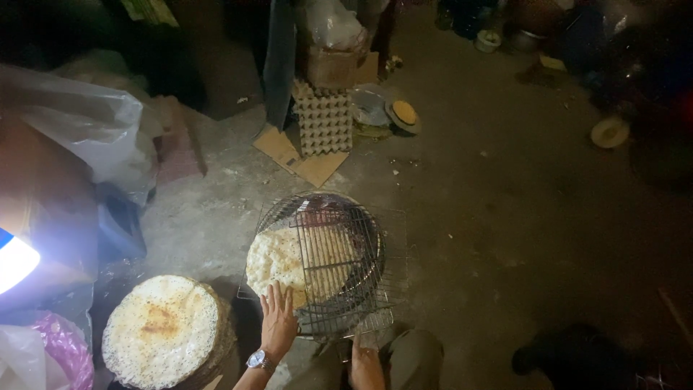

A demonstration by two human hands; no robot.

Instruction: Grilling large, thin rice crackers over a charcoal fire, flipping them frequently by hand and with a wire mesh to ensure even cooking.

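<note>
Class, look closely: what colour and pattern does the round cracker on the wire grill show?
Pale cream, speckled with tiny dark flecks, the round cracker shows best in the head view.

Dim backyard cooking spot, concrete floor (pixel 505 202), grill rack (pixel 339 267)

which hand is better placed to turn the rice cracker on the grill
Left, probably. The left hand already lies flat against the edge of the rice cracker, while the right hand sits lower, at the wire grill rack edge.
</note>
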